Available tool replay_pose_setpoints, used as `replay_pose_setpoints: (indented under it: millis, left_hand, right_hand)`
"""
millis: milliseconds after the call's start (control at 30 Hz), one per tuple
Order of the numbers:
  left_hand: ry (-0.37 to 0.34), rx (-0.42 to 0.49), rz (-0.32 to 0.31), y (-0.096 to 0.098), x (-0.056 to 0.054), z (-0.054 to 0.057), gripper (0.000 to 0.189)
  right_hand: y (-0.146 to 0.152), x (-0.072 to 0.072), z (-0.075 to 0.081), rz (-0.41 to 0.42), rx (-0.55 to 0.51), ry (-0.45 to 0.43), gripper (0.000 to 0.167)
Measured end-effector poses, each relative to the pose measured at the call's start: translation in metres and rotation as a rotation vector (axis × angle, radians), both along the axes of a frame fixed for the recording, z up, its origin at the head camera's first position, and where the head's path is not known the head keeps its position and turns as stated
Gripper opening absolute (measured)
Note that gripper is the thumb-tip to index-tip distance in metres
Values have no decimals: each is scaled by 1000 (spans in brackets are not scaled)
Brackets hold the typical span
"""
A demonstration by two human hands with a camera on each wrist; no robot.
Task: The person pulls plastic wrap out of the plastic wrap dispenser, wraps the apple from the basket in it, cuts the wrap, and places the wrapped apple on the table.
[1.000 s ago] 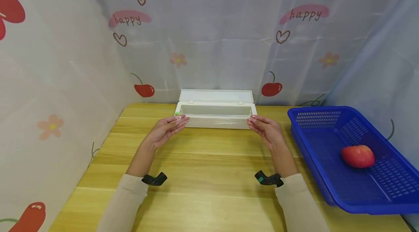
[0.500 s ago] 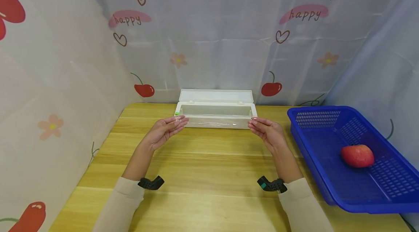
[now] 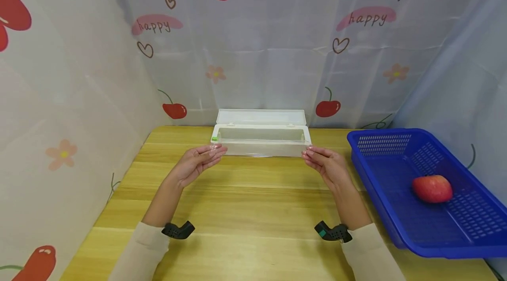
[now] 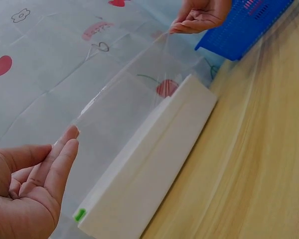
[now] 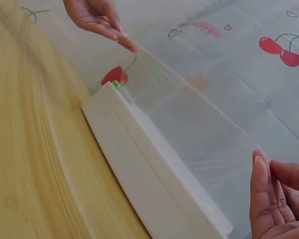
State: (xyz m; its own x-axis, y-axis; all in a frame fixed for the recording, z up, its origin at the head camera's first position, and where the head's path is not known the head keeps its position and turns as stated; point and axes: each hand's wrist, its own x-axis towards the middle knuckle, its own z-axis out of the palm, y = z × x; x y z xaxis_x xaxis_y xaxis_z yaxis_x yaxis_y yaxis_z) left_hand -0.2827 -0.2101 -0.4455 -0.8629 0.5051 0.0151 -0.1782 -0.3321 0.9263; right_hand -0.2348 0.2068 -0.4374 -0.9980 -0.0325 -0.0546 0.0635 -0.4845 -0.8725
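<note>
Yellow wood-grain tabletop (image 3: 253,210) is backed by a cherry-printed white curtain (image 3: 261,74) behind a long white plastic box (image 4: 144,164), whose flat lid (image 3: 261,117) is raised and whose contents cannot be made out clearly. Clear plastic film (image 4: 122,107), pinched by its edge in the left hand (image 3: 196,163) and right hand (image 3: 328,164), is stretched above the box; drawing-out appears done, separation seemingly not yet. To the box's right, one bare red apple (image 3: 431,189) is held in a blue perforated plastic basket (image 3: 392,175).

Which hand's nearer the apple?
Right. The right hand is to the left of the blue basket holding the apple; the left hand is farther away, near the left end of the white box.
</note>
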Motion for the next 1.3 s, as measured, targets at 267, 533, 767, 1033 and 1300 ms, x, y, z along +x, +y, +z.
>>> replay_pose_setpoints:
  millis: [267,533,767,1033,1300]
  left_hand:
    - [-38,-16,22,0,11,4,46]
    - [-19,-3,2,0,20,8,47]
    - [-12,-5,-3,1,27,8,47]
    - [7,-12,-8,1,36,11,47]
    - [2,7,-10,3,46,14,48]
  right_hand:
    - [2,9,2,10,1,5,20]
    - [4,16,3,18,23,4,20]
    - [7,22,4,34,9,32,20]
    - [9,30,3,62,10,85,22]
    - [13,38,2,87,22,102,22]
